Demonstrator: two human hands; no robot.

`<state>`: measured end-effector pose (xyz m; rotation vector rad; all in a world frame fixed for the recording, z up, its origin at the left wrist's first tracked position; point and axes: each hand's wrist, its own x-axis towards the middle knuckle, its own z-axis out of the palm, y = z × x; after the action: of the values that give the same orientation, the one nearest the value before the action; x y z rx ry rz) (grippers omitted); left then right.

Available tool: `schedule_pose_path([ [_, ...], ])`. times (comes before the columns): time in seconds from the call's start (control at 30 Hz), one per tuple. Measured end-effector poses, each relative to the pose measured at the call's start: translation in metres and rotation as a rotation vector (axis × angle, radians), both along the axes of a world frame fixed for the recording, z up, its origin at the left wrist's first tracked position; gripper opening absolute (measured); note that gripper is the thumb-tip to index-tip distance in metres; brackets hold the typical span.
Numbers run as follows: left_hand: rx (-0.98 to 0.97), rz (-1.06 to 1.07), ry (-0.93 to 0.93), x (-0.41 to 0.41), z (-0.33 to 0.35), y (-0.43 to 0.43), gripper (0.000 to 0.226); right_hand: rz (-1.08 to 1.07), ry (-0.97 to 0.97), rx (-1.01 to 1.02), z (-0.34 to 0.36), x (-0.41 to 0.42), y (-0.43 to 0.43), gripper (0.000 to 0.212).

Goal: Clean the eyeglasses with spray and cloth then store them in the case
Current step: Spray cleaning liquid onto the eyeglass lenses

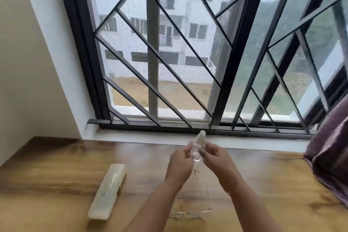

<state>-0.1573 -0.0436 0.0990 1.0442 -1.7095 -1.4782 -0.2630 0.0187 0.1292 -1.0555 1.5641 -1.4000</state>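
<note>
2 hands raised over table: left hand pinches upper part of spray bottle, right hand curls round its body. Eyeglasses lie on table, near, under wrists; closed case left. Likely uncapping: steady body, pull cap straight, then aim nozzle at lenses.
</note>
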Motion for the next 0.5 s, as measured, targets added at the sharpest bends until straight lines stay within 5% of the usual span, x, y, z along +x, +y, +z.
schedule_pose_path([
  [0.17, 0.04, -0.243, -0.035, -0.04, -0.016, 0.066, 0.039, -0.146, -0.083, 0.081, -0.006, -0.032, 0.086, 0.018],
  [0.5, 0.115, -0.316, -0.105, -0.048, -0.049, 0.11, 0.039, -0.222, -0.217, 0.178, -0.037, -0.03, 0.133, 0.024],
])
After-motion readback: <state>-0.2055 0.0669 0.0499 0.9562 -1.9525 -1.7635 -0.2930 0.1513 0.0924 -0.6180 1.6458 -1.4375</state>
